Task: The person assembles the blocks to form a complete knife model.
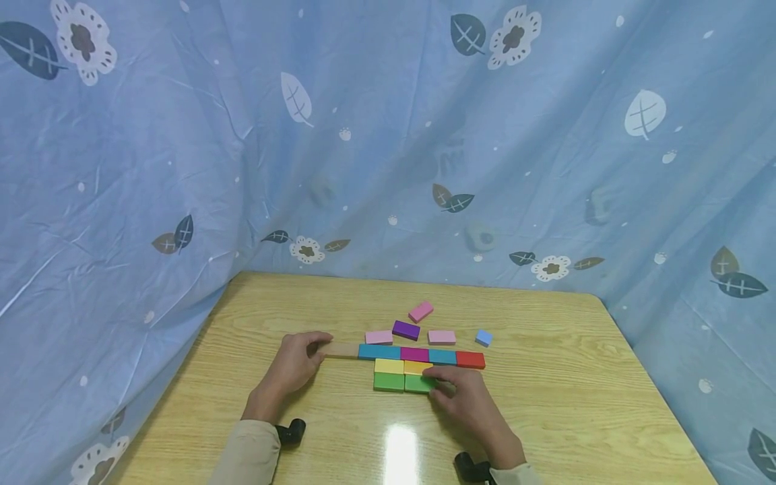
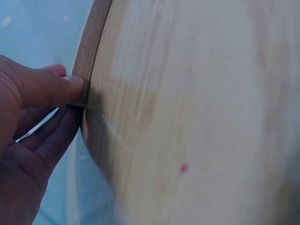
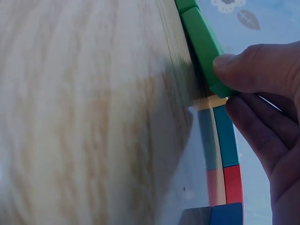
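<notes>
My left hand (image 1: 294,364) pinches the outer end of a plain wooden block (image 1: 341,350), which ends the row at the left; the left wrist view shows the thumb on this wooden block (image 2: 91,47). Along the row to the right follow a long blue block (image 1: 379,352), a magenta block (image 1: 415,354), a second blue block (image 1: 442,357) and a red block (image 1: 470,360). In front lie two yellow blocks (image 1: 389,366), then a green block (image 1: 389,382) on the left. My right hand (image 1: 467,397) grips the right end of the other green block (image 3: 201,42) between thumb and fingers.
Behind the row lie a purple block (image 1: 406,330), pink blocks (image 1: 378,337) to either side of it, a pink block (image 1: 421,311) farther back and a small light-blue block (image 1: 483,338) at the right. A blue patterned curtain (image 1: 388,168) surrounds the wooden table (image 1: 576,404).
</notes>
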Tool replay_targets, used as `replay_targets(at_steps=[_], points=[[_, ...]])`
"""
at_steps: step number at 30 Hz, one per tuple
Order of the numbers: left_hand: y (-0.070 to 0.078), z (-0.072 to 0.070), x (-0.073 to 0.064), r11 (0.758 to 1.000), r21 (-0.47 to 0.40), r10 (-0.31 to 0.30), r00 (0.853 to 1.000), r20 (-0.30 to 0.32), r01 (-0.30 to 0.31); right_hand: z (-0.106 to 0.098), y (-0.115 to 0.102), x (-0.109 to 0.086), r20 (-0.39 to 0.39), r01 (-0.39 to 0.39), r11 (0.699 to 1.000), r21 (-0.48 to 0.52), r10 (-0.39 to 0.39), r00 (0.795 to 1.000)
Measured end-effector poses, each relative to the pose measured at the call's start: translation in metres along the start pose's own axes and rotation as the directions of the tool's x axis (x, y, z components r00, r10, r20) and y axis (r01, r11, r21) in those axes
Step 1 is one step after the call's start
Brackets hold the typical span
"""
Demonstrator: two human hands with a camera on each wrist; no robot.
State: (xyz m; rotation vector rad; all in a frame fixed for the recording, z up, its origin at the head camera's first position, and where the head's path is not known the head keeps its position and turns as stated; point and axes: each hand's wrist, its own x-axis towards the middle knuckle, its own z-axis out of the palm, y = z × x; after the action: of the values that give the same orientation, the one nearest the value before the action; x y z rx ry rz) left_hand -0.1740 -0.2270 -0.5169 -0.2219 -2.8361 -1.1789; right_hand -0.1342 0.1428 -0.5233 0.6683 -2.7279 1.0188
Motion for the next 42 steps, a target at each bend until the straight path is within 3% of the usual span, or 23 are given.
replay_targets(at_steps=[10,31,42], points=[[0.0002,0.0002,-0.0014,1.0,-0.004,0.0,1.0,0.001,0.0,0.0016,-0.0008,0.0004,-0.068,0.099,0.995,-0.033,-0.101,0.993],[0.0006,0.0005,-0.0019,1.0,-0.009,-0.003,1.0,0.005,0.003,0.0003,-0.0038,0.0025,-0.02,0.058,0.998,-0.028,-0.058,0.998],[0.0017,0.0006,-0.003,1.0,0.006,-0.003,1.0,-0.001,0.003,0.0036,-0.0008,0.0024,-0.045,0.097,0.995,-0.005,-0.098,0.994]])
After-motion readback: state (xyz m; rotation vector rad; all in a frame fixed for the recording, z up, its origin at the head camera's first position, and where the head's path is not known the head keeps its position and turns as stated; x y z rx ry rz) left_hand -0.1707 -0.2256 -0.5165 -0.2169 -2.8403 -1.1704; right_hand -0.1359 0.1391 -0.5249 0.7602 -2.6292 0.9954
